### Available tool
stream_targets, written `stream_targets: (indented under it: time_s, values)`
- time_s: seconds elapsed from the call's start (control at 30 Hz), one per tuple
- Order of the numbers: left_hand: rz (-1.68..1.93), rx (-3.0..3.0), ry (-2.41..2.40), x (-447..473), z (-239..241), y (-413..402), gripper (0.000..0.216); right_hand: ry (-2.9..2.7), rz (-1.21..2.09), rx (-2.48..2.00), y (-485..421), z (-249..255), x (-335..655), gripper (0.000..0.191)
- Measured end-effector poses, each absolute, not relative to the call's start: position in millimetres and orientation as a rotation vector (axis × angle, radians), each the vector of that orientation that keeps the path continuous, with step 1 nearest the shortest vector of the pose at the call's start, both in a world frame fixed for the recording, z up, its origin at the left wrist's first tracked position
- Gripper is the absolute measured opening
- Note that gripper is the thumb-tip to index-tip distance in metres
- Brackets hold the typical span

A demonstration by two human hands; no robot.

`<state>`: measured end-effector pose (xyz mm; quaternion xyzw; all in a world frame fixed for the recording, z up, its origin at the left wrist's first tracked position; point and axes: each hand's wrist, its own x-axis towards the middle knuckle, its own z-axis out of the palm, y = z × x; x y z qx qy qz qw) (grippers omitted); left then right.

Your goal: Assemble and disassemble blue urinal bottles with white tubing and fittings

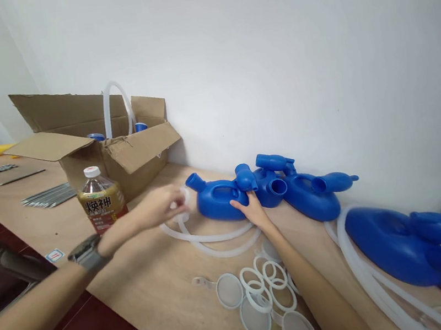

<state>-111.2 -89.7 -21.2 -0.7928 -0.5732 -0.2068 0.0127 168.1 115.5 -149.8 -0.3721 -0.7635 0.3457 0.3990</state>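
Pinched in my left hand (163, 204) is a small whitish ring (185, 195), slightly blurred, beside the neck of a blue plastic urinal bottle (216, 202). This bottle lies on the table with its open mouth tilted up to the left. My right hand (254, 211) grips the bottle's right end, thumb along its side; the other fingers are partly hidden. A translucent hose (215, 238) loops on the table below both hands. In front of me lie several white rings (283, 295) and round translucent caps with straps (229, 291).
More blue bottles (311, 198) line the wall on the right, with a further bottle (392, 246) and hoses (356, 255) nearer. An open cardboard box (142, 172) stands at the left behind a drink bottle (100, 200). Metal rods (49, 196) lie farther left.
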Motion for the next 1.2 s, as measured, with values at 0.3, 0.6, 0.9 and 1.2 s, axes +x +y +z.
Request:
stream_targets:
  time_s: [0.3, 0.6, 0.9, 1.2]
  values:
    - [-0.444, -2.838, -1.140, 51.4, -96.3, -126.9, 0.015, -2.031, 0.837, -0.987, 115.2, -144.7, 173.5, 0.093]
    - [-1.126, -2.185, -1.864, -61.9, -82.5, -47.3, 0.036, -2.038, 0.885, -0.937, 113.6, -135.7, 179.4, 0.089]
    - [-1.189, -2.150, -1.921, -109.1, -95.1, -8.4, 0.076, -2.000, 1.002, -0.921, 113.0, -134.3, 186.4, 0.086]
    - [-1.222, -2.166, -1.894, -113.5, -91.9, -1.5, 0.054, -1.789, 1.230, -0.682, 112.9, -111.3, 191.1, 0.145]
